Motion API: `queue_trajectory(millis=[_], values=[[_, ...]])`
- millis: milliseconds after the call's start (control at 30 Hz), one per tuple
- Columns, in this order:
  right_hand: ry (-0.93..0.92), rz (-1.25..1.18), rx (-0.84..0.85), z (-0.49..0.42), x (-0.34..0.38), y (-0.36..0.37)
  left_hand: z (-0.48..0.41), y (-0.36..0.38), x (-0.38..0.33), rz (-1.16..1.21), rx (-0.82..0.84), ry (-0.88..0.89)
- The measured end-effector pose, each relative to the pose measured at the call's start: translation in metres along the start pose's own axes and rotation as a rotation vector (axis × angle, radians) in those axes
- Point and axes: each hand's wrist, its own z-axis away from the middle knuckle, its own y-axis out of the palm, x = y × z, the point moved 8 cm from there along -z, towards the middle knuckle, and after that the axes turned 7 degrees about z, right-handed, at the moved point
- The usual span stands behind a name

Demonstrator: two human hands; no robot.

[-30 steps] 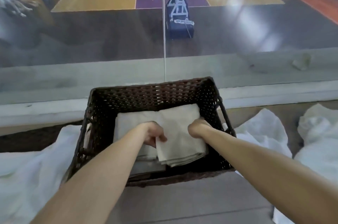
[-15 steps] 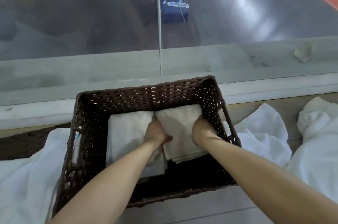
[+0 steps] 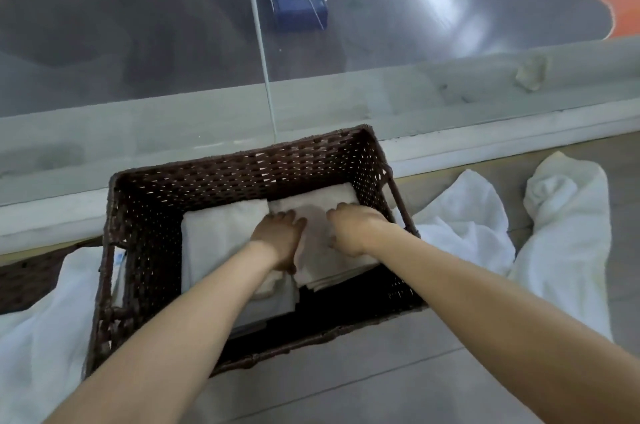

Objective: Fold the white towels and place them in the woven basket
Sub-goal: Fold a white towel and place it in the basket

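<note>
A dark brown woven basket sits on the floor in front of me. Inside it lie two folded white towels: one on the left and one on the right, stacked on other folded layers. My left hand rests palm down on the left edge of the right towel. On that same towel's right part, my right hand presses with its fingers laid flat. Both forearms reach in over the basket's near rim.
Loose white towels lie on the floor around the basket: one at the left, one just right of it and one further right. A glass barrier with a white sill runs behind the basket.
Both hands lowered the right folded towel from above the rim down into the basket beside the left towel. Their grip has changed to flat pressing on it.
</note>
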Motion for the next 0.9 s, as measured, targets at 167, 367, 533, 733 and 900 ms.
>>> queue_trajectory(millis=[167,367,533,733,900], values=[[0.132,-0.672,-0.858,0.147,-0.067,-0.09,0.036,-0.081,-0.036,0.264,-0.37,0.044],[0.754,-0.774,-0.759,0.196,-0.175,0.06,0.062,-0.144,-0.13,0.405,-0.791,0.285],[0.702,-0.616,-0.348,0.14,-0.173,0.162,0.041,-0.132,-0.169,0.268,-0.617,0.222],[0.667,-0.531,-0.109,0.085,-0.16,0.222,0.034,-0.125,-0.169,0.247,-0.582,0.196],[0.711,-0.477,-0.291,0.081,-0.157,0.216,0.033,-0.123,-0.168,0.241,-0.568,0.194]])
